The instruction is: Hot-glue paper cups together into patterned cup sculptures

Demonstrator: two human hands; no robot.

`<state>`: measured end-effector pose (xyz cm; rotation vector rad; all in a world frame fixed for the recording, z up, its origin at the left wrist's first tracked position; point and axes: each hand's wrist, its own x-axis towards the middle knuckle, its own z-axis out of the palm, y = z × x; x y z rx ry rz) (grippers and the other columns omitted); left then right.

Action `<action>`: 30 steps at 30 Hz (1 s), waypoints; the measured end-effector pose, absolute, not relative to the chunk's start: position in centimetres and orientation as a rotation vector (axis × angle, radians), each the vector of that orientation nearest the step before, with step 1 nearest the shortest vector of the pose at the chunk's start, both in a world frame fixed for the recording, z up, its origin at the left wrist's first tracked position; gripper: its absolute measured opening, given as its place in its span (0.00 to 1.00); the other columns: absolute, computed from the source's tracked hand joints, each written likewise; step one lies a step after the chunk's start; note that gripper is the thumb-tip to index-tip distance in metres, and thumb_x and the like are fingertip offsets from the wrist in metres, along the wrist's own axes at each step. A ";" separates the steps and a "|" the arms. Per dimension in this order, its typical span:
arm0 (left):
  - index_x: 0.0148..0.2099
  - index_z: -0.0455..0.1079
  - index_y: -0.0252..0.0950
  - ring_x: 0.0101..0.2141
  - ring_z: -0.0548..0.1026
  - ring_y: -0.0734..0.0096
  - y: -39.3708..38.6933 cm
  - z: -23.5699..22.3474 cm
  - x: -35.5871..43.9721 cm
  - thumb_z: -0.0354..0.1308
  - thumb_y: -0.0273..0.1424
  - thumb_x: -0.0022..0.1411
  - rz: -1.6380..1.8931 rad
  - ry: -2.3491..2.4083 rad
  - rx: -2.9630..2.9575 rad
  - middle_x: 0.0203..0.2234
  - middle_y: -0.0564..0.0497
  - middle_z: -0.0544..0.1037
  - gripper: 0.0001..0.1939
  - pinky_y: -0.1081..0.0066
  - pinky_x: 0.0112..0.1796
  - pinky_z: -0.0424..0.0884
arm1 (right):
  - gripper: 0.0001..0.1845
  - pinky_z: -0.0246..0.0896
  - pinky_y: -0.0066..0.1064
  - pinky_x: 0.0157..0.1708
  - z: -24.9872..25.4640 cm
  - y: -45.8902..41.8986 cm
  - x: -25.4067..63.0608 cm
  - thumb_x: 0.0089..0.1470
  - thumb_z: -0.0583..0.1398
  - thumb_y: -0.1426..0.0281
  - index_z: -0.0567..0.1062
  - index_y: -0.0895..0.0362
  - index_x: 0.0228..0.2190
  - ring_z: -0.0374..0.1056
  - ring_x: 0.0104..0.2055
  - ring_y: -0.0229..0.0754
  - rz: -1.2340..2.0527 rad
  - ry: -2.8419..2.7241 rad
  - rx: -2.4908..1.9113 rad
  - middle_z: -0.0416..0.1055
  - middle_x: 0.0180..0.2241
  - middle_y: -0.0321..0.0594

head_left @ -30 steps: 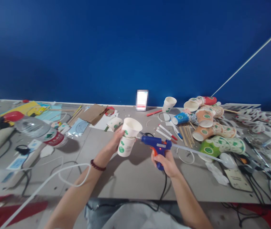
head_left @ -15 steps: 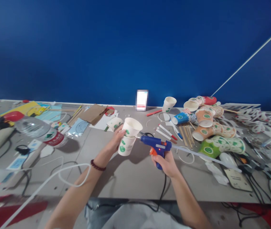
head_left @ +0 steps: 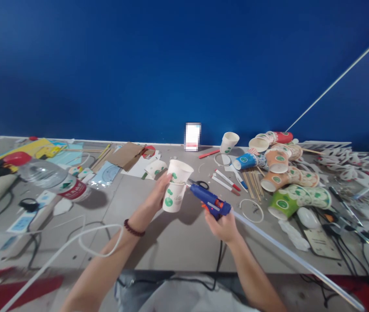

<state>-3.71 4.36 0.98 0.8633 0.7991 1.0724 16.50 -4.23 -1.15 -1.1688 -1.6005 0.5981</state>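
Blue wall (head_left: 132,69) backed the grey table (head_left: 158,249). Well left of the two white cups (head_left: 173,199) was a red-capped bottle (head_left: 56,177). At the cups' left side, left hand (head_left: 158,191) had fingers wrapped round them, one cup above the other, over the table. Just right of the cups, glue gun (head_left: 208,198) pointed at their seam, clamped in right hand (head_left: 222,225). Well right of them lay patterned paper cups (head_left: 277,160).

Open tabletop (head_left: 174,251) below paper cups (head_left: 173,197), glue stick (head_left: 301,261) barring lower right, bottle (head_left: 46,175) and white cord (head_left: 54,256) obstructing left
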 end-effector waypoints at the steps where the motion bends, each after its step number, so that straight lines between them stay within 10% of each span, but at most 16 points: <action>1: 0.43 0.70 0.35 0.28 0.80 0.59 4.3 1.1 -3.6 0.62 0.52 0.49 1.073 0.801 0.852 0.25 0.49 0.79 0.28 0.65 0.31 0.74 | 0.05 0.70 0.31 0.27 -1.2 -4.2 16.4 0.50 0.59 0.71 0.74 0.57 0.32 0.72 0.25 0.42 0.509 -1.626 -1.165 0.74 0.25 0.41; 16: 0.41 0.70 0.36 0.29 0.80 0.58 4.4 1.1 -3.6 0.63 0.54 0.49 1.063 0.757 0.840 0.27 0.46 0.81 0.28 0.65 0.31 0.74 | 0.09 0.70 0.39 0.36 -0.7 -4.4 16.0 0.50 0.60 0.65 0.75 0.56 0.34 0.73 0.32 0.50 0.366 -1.502 -1.398 0.75 0.29 0.46; 30: 0.45 0.71 0.36 0.32 0.80 0.58 5.6 1.2 -4.7 0.67 0.50 0.45 1.208 0.845 0.883 0.34 0.46 0.81 0.30 0.67 0.30 0.74 | 0.29 0.54 0.28 0.15 -0.5 -5.8 17.0 0.56 0.53 0.42 0.62 0.53 0.21 0.58 0.16 0.36 1.319 -0.921 -1.344 0.59 0.15 0.32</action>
